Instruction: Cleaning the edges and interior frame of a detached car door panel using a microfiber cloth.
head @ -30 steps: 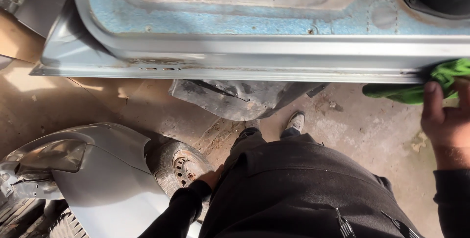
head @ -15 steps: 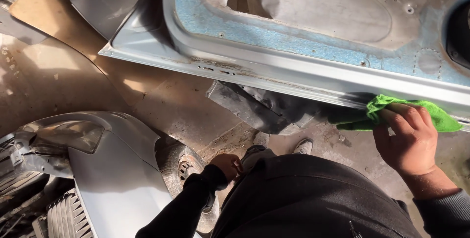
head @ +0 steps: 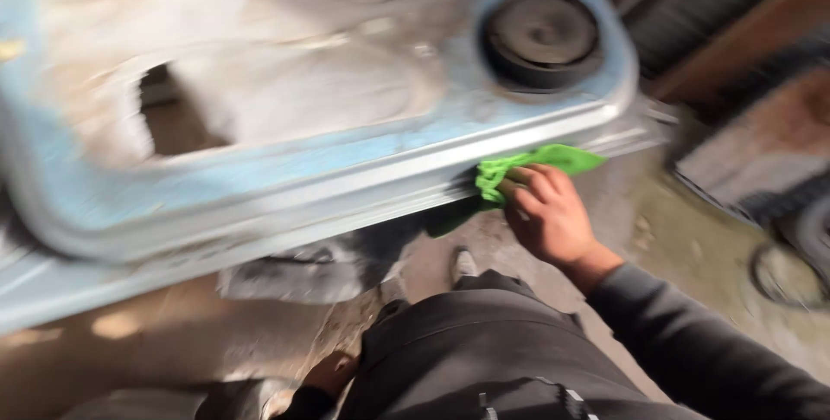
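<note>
Since the earlier frame your view has swung right along the car door (head: 285, 187), so its round black speaker (head: 540, 35) now sits near the top of the picture, and your right hand (head: 546, 213) with the green cloth (head: 519, 165) lies near the middle instead of at the right edge. The picture is blurred by the motion. Your right hand's fingers are curled down onto the bunched cloth, pressing it against the door's grey lower edge just below the speaker corner; part of the cloth sticks out to the right past your fingertips. Your left hand (head: 328, 374) hangs low beside your dark trousers (head: 467, 351), well apart from the door; whether it grips anything I cannot tell. The toe of your shoe (head: 462, 263) shows on the dirty floor (head: 683, 247) under the door's edge.
</note>
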